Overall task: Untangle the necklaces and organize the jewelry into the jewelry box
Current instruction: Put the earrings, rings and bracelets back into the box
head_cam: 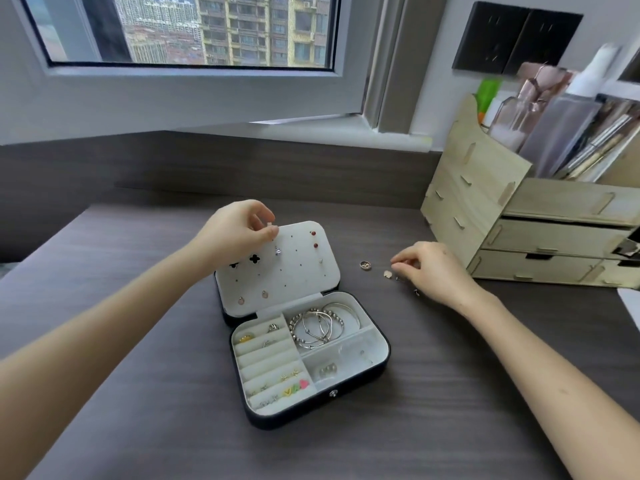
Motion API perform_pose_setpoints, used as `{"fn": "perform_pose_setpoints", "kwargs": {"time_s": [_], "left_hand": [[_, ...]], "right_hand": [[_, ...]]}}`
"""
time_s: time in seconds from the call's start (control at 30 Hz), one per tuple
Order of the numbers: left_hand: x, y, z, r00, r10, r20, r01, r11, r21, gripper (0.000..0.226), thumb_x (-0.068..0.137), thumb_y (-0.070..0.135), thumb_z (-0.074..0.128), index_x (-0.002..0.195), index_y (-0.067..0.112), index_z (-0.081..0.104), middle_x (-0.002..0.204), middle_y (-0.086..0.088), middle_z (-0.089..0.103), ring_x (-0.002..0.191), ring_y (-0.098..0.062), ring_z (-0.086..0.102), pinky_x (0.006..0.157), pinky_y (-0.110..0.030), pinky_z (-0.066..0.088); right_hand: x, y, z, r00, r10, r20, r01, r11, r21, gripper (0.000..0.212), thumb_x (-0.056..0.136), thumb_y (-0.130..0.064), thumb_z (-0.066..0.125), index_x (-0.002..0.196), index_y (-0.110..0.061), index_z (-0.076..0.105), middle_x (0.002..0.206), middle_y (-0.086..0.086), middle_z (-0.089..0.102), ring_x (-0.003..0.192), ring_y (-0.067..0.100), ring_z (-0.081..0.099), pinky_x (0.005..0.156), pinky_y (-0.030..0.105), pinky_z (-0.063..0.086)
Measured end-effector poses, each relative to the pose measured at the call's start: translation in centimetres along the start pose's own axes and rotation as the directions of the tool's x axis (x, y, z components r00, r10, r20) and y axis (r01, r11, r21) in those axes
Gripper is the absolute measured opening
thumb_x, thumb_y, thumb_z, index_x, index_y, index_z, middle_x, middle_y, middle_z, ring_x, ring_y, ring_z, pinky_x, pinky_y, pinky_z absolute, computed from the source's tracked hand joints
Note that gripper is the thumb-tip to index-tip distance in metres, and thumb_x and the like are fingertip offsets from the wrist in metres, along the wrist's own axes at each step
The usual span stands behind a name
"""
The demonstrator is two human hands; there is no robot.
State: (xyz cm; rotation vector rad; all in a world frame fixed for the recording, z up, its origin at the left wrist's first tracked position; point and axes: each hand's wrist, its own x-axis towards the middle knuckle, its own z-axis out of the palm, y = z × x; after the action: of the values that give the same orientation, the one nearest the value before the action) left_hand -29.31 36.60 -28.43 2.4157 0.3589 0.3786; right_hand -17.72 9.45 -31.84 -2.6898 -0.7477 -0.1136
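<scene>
the jewelry box sits open in the middle of the frame. its lid is propped back with studs pinned in its holes, and bracelets lie in the upper right compartment. the left hand is at the lid's upper left corner, thumb and forefinger pinching a small pale piece. it is probably an earring or its back, though it is too small to be sure. the right hand is right of centre on the table, fingers curled over tiny loose bits; i cannot tell whether it grips one. just left of it lie a round charm and a pale stud.

nothing steadies the box, so a firm push on the lid could tip it back or slide the whole box. the pinched piece could slip and drop behind the lid. the right hand could brush the loose bits away, and they would be hard to find on the dark table.
</scene>
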Motion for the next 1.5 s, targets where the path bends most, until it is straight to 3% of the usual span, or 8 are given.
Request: {"fn": "perform_pose_setpoints", "kwargs": {"time_s": [0.3, 0.57, 0.73, 0.83, 0.93, 1.03, 1.23, 1.5], "left_hand": [[-0.8, -0.2, -0.8, 0.999, 0.006, -0.038, -0.009, 0.997, -0.075, 0.013, 0.09, 0.016, 0.055, 0.099, 0.018, 0.064, 0.093, 0.003, 0.065, 0.083, -0.01, 0.06, 0.059, -0.027, 0.051], [-1.5, -2.1, -1.7, 0.993, -0.039, 0.109, 0.058, 0.981, -0.184, 0.025, 0.092, 0.006, 0.048, 0.102, 0.022, 0.065, 0.102, 0.007, 0.068, 0.097, -0.014, 0.063, 0.084, -0.044, 0.054], [-1.5, -2.5, -0.7, 0.993, -0.014, 0.119, 0.032, 0.988, -0.148, 0.026, 0.093, 0.003, 0.045, 0.107, 0.016, 0.063, 0.105, 0.004, 0.064, 0.078, -0.005, 0.056, 0.042, -0.009, 0.039], [-1.4, -2.9, -0.3, 0.989, -0.006, 0.147, 0.017, 0.997, -0.072, 0.025, 0.092, 0.007, 0.047, 0.105, 0.021, 0.063, 0.106, 0.004, 0.065, 0.092, -0.011, 0.059, 0.069, -0.023, 0.051], [-1.0, -2.7, 0.3, 0.991, 0.027, 0.131, -0.045, 0.99, 0.137, 0.02, 0.091, 0.013, 0.05, 0.1, 0.026, 0.062, 0.106, 0.008, 0.066, 0.1, -0.016, 0.06, 0.095, -0.036, 0.041], [-0.6, -0.5, 1.3, 0.988, 0.117, 0.1, -0.136, 0.967, 0.214, 0.019, 0.091, 0.015, 0.05, 0.101, 0.022, 0.064, 0.102, 0.01, 0.065, 0.085, -0.013, 0.061, 0.085, -0.032, 0.039], [1.6, 4.0, 4.8, 0.948, 0.262, 0.18, -0.302, 0.919, 0.255, 0.013, 0.09, 0.024, 0.057, 0.092, 0.026, 0.07, 0.088, 0.013, 0.057, 0.099, -0.015, 0.058, 0.088, -0.029, 0.032], [3.7, 6.6, 9.0, 0.92, 0.266, 0.286, -0.358, 0.867, 0.345, 0.012, 0.087, 0.026, 0.06, 0.093, 0.026, 0.07, 0.103, 0.009, 0.066, 0.101, -0.017, 0.057, 0.087, -0.029, 0.027]], "right_hand": [[0.7, -1.4, 1.7, 0.998, -0.061, 0.005, 0.061, 0.988, -0.143, 0.011, 0.09, -0.024, 0.06, 0.086, -0.018, 0.069, 0.096, 0.002, 0.066, 0.1, 0.024, 0.052, 0.086, 0.035, 0.044], [1.0, -2.0, 1.4, 0.989, -0.024, 0.146, 0.047, 0.986, -0.157, 0.012, 0.089, -0.017, 0.06, 0.099, -0.015, 0.067, 0.106, 0.005, 0.065, 0.103, 0.023, 0.057, 0.083, 0.026, 0.04], [0.8, -1.6, 1.3, 0.99, -0.027, 0.136, 0.038, 0.996, -0.08, 0.011, 0.087, -0.011, 0.06, 0.092, -0.015, 0.07, 0.099, 0.003, 0.067, 0.099, 0.021, 0.059, 0.078, 0.022, 0.039], [1.0, -0.9, 0.3, 0.999, -0.019, 0.033, 0.02, 1.0, -0.012, 0.017, 0.088, -0.009, 0.057, 0.09, -0.015, 0.072, 0.096, 0.002, 0.07, 0.096, 0.021, 0.061, 0.078, 0.025, 0.042], [1.1, -0.2, -0.8, 1.0, -0.011, 0.006, 0.011, 1.0, 0.017, 0.017, 0.088, -0.006, 0.057, 0.09, -0.011, 0.073, 0.094, 0.004, 0.07, 0.091, 0.019, 0.061, 0.078, 0.025, 0.042], [0.8, 0.2, -1.0, 0.999, -0.005, 0.045, 0.004, 1.0, 0.006, 0.015, 0.089, -0.008, 0.058, 0.091, -0.011, 0.073, 0.091, 0.004, 0.071, 0.087, 0.016, 0.061, 0.075, 0.022, 0.04], [1.0, 0.8, 0.2, 1.0, -0.002, -0.027, 0.001, 1.0, -0.016, 0.014, 0.088, -0.018, 0.063, 0.096, -0.012, 0.073, 0.096, 0.004, 0.07, 0.094, 0.023, 0.06, 0.083, 0.031, 0.045], [2.8, 0.1, 2.3, 0.999, -0.025, -0.033, 0.022, 0.997, -0.069, 0.011, 0.088, -0.027, 0.063, 0.093, -0.02, 0.069, 0.095, 0.001, 0.067, 0.1, 0.024, 0.051, 0.085, 0.033, 0.043]]}}
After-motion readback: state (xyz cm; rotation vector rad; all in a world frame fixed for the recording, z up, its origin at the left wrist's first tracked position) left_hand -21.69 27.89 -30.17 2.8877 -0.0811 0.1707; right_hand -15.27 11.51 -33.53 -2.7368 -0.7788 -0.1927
